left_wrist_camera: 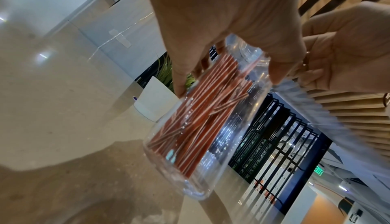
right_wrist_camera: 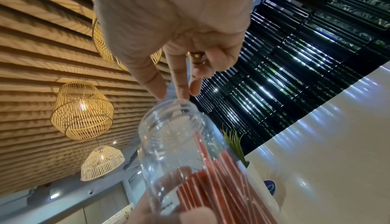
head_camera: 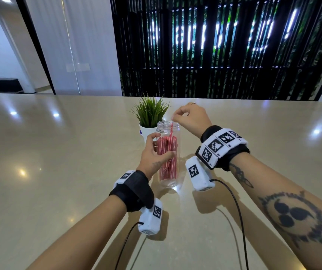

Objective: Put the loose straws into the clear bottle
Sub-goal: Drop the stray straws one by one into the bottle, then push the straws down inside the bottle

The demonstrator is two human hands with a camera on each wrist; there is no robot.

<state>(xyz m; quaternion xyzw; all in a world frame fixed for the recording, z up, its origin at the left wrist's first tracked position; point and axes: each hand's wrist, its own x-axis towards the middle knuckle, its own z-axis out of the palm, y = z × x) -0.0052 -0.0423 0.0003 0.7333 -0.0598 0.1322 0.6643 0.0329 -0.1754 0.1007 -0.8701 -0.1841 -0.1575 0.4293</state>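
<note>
1. Clear plastic, the bottle (head_camera: pixel 168 152) stands upright on the beige table (head_camera: pixel 59 172), just in front of a potted plant (head_camera: pixel 150 115), its open mouth upward.
2. The left hand (head_camera: pixel 152 152) wraps the bottle's side, thumb on the near wall and fingers curled round the far wall, holding it steady.
3. The right hand (head_camera: pixel 191 117) hovers just above the mouth, thumb and forefinger pinched on the top of one red-and-white straw (head_camera: pixel 171 129) whose lower end is already inside; the other fingers are loosely curled.
4. To do this step well, the person would likely keep the straw near upright and centred in the mouth, let go only once it clears the rim, and keep the left grip firm so the light bottle does not tip.
5. Count: one bottle, one plant, one straw in the fingers. The bundle of straws (head_camera: pixel 167 158) inside is too tightly packed to number; many, certainly.
6. No loose straws show on the table in the head view, so this may be the last one.
</note>
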